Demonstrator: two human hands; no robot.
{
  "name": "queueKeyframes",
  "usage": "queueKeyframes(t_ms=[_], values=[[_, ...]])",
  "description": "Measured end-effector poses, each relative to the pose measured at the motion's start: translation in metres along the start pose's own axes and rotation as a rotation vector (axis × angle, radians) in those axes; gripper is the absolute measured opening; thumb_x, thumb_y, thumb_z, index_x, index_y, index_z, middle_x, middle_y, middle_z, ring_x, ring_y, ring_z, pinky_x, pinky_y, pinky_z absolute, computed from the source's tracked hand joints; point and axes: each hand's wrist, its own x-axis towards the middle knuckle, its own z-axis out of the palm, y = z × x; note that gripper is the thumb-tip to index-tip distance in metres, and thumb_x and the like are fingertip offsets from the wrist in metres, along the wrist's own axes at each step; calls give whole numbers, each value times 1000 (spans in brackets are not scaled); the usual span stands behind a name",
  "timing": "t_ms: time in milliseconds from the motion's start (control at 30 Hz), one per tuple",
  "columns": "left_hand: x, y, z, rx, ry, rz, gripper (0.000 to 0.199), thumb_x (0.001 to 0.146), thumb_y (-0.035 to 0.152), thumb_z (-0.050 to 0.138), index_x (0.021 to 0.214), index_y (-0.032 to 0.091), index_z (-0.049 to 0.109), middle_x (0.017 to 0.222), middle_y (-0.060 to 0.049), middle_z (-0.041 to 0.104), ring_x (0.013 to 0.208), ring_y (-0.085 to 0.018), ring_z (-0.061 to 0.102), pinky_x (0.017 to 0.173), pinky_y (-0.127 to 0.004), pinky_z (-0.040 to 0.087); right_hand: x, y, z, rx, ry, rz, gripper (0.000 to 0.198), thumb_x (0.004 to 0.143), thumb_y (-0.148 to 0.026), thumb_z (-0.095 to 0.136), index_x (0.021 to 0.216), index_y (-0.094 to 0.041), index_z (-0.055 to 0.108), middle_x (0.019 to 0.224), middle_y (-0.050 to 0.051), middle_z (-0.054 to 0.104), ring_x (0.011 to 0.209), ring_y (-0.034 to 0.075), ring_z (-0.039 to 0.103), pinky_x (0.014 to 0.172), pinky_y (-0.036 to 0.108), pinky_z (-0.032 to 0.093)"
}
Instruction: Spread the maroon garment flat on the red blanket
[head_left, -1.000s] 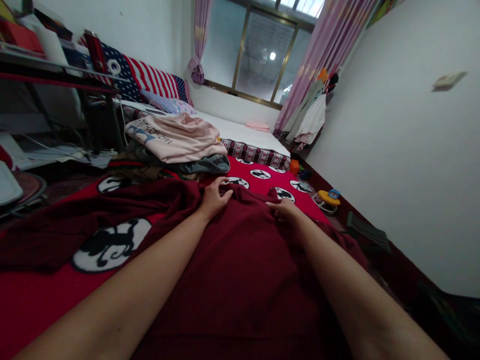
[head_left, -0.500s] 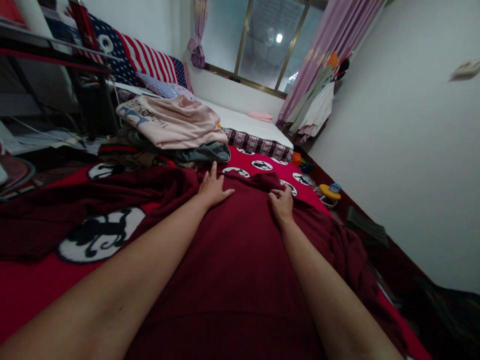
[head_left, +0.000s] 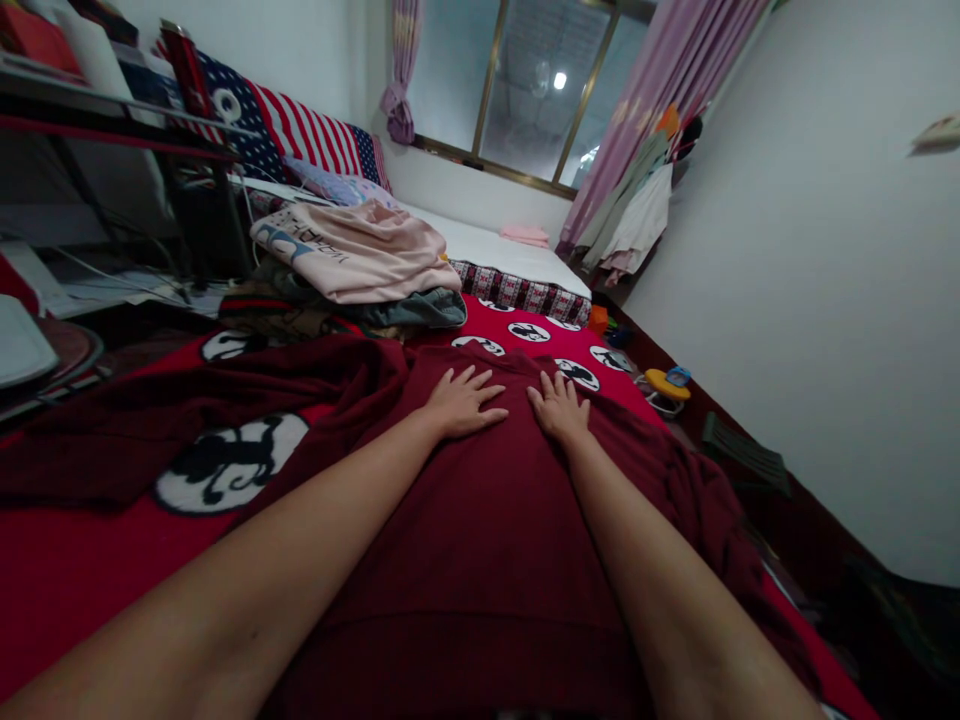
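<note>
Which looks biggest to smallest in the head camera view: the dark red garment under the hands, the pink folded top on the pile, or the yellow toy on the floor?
1. Dark red garment, by far, though it lies nearest the camera.
2. Pink folded top.
3. Yellow toy, smallest, but also farther off, so its true size is unsure.

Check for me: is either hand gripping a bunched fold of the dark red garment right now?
No, the left hand and right hand both lie flat, fingers spread, on the dark red garment.
</note>
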Motion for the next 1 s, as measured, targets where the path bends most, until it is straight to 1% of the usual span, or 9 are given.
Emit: queueKeyframes(t_ms=[67,233,300,433,533,633,733,800,1000], values=[[3,-1,0,-21,28,-47,62,95,64,24,146,33,39,159,1,23,147,-28,16,117,-55,11,-8,-5,-1,13,45,-39,67,97,-55,25,155,-23,16,162,10,6,148,35,9,112,66,15],[8,-12,-3,-10,44,-144,57,98,53,21,147,29,38,158,1,25,147,-24,19,118,-50,16,-32,7,-2,25,-35,-518,59,98,-53,29,153,-35,19,162,-1,11,149,21,9,117,53,17],[8,-21,-6,23,31,-170,61,96,59,25,149,29,34,159,0,22,147,-26,17,117,-52,15,-32,37,-4,-32,-55,-382,57,98,-53,27,152,-34,23,162,0,14,149,22,11,118,53,15],[7,-35,-11,73,-4,-163,69,92,68,25,151,32,30,161,0,17,148,-28,13,117,-54,12,-23,102,-14,-120,-38,76,59,99,-50,21,154,-27,18,162,7,12,149,28,10,116,56,18],[8,-36,-11,99,-15,-145,70,92,68,23,152,32,27,161,-1,14,148,-29,11,118,-54,9,-20,102,-22,-110,-52,255,59,100,-46,18,154,-22,21,161,10,16,148,33,12,113,62,16],[9,-35,-9,121,-13,-145,70,92,68,21,152,32,26,161,-2,14,148,-29,11,117,-55,10,-23,56,-23,-128,12,193,62,97,-46,30,151,-16,29,160,16,17,147,37,11,111,67,15],[9,-35,-8,136,8,-141,70,92,68,20,152,32,27,161,-2,15,148,-29,12,117,-55,11,-24,8,-14,-35,61,-171,67,95,-53,34,154,-23,20,162,10,12,149,30,10,113,59,21],[8,-36,-7,139,18,-133,69,93,67,20,151,31,28,161,-2,16,148,-29,13,117,-55,12,-21,-5,-6,10,17,-310,65,96,-58,29,154,-30,20,162,4,13,149,25,11,116,54,20],[5,-36,-9,90,42,-140,67,92,66,24,149,31,33,160,-2,20,147,-28,16,117,-54,13,0,21,4,-9,39,-26,65,97,-57,25,153,-25,24,161,8,17,148,28,17,115,56,19]])
